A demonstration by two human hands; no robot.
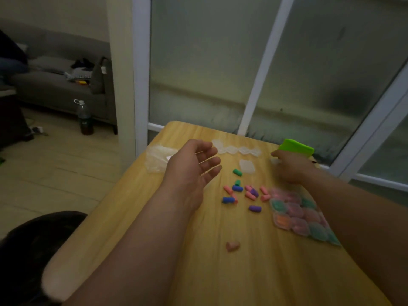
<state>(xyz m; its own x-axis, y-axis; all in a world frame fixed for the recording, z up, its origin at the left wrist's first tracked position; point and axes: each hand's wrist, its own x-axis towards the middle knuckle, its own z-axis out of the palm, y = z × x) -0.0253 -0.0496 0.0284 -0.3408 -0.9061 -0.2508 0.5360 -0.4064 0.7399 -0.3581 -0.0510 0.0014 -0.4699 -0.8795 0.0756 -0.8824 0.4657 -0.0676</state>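
Observation:
Several small foam plugs (245,192) in pink, blue, green and purple lie scattered mid-table. One pink plug (231,246) lies alone nearer to me. A row of small clear cases (236,149) stands at the far edge, and one clear case (247,166) lies apart from it. My left hand (194,166) hovers left of the plugs, fingers straight, palm turned right, holding nothing. My right hand (291,167) is curled by the green box (297,146), its back toward me. A pale clear piece (274,161) shows at its fingertips; the grip is hidden.
On the wooden table (198,272), a clear pack of filled cases (298,215) lies under my right forearm. A crumpled plastic bag (155,160) sits at the table's far left corner. Frosted glass doors (220,74) stand behind; a sofa (55,85) and bottle (85,117) are to the left.

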